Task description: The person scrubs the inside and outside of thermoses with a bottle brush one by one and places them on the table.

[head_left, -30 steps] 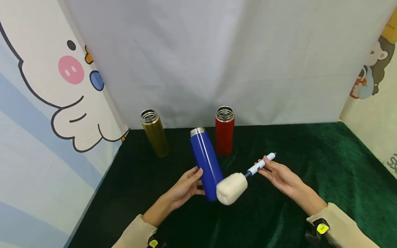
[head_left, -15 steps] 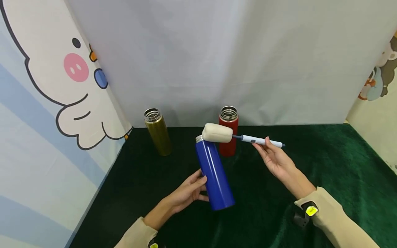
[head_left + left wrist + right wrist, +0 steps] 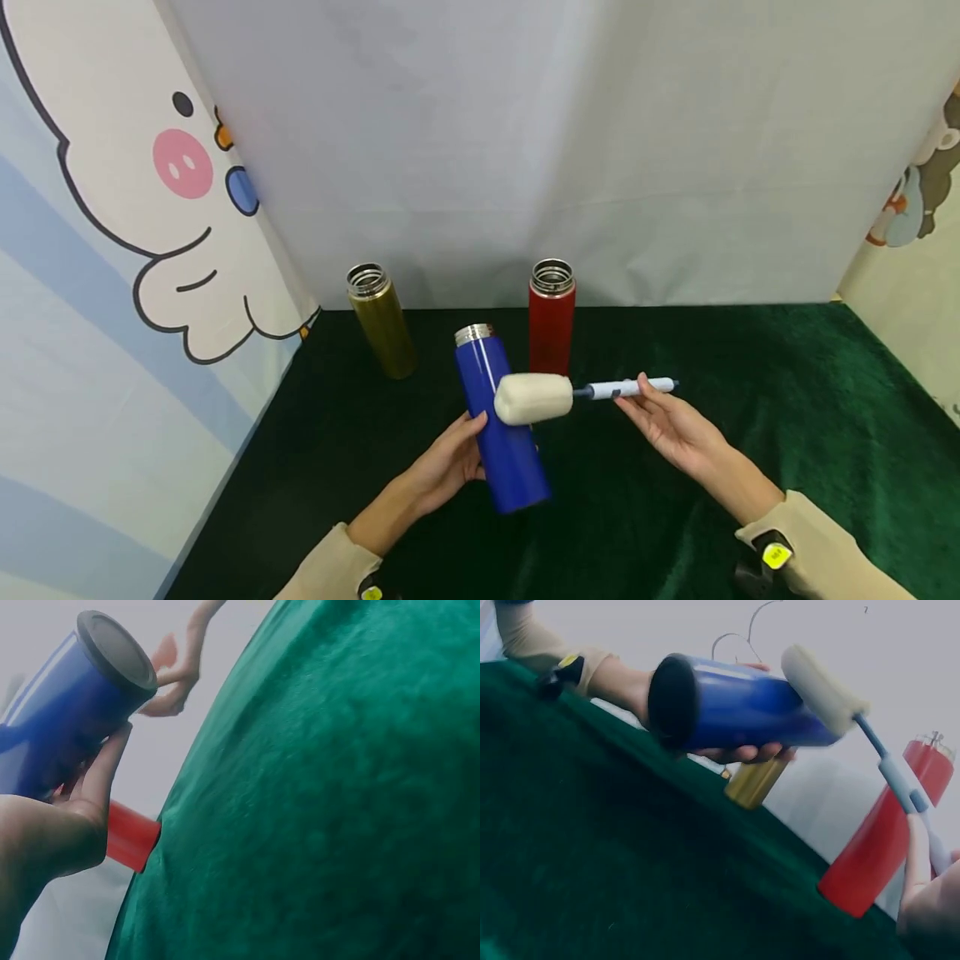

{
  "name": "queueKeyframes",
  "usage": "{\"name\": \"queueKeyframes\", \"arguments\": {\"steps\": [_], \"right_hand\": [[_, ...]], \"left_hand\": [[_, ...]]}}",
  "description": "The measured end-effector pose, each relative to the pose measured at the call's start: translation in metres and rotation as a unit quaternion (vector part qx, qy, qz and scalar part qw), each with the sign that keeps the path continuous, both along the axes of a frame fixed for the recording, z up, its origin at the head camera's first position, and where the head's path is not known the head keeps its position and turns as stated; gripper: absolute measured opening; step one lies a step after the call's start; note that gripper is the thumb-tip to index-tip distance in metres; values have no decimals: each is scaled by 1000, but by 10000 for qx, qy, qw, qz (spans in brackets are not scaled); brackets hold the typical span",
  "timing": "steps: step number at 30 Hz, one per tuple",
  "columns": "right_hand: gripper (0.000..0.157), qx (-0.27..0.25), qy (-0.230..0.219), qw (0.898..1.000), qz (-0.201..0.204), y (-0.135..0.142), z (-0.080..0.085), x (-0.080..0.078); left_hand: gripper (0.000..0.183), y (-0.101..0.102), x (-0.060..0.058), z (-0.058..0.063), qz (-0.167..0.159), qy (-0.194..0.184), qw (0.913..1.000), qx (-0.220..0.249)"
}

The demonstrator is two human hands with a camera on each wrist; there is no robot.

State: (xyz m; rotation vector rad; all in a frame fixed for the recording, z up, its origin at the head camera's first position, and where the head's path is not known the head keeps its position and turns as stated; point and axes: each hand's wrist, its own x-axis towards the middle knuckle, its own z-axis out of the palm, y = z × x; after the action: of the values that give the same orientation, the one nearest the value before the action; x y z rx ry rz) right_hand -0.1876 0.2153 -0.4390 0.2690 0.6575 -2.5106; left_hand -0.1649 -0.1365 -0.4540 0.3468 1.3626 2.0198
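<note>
My left hand [image 3: 444, 468] grips a blue bottle [image 3: 483, 375] by its lower half, holding it above the green cloth with its silver neck up and leaning left. In the left wrist view the bottle's dark-rimmed base [image 3: 118, 649] faces the camera. Between thumb and fingers my right hand [image 3: 678, 429] pinches the pale handle [image 3: 632, 387] of a bottle brush. Its cream sponge head [image 3: 534, 398] overlaps the blue bottle's side in the head view. The right wrist view has the sponge head [image 3: 821, 688] beside the bottle's neck end, which it partly hides.
A gold bottle [image 3: 384, 329] stands without a lid at the back left. Right of it, behind the brush, stands a red bottle [image 3: 551, 325], also lidless. Green velvet cloth [image 3: 750, 375] covers the table, and a grey-white curtain [image 3: 480, 150] hangs behind.
The brush head rose from the blue bottle's lower side to its neck, then came back down to its middle. The handle turned from slanted to nearly level. The bottle shifted slightly.
</note>
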Motion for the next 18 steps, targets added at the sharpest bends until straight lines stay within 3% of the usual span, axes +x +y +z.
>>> {"name": "queueKeyframes", "arguments": {"steps": [5, 10, 14, 18], "right_hand": [[22, 528, 609, 9955, 494, 4, -15, 5], [23, 1141, 941, 9873, 575, 5, -20, 3], [19, 1561, 770, 9837, 443, 1, -16, 0], [11, 1191, 207, 9926, 68, -5, -5, -6]], "left_hand": [[62, -5, -4, 2, 197, -227, 9994, 191], [62, -1, -6, 4, 145, -195, 9990, 375], [59, 4, -3, 3, 164, -309, 9989, 313], [61, 6, 0, 4, 58, -453, 9988, 160]]}}
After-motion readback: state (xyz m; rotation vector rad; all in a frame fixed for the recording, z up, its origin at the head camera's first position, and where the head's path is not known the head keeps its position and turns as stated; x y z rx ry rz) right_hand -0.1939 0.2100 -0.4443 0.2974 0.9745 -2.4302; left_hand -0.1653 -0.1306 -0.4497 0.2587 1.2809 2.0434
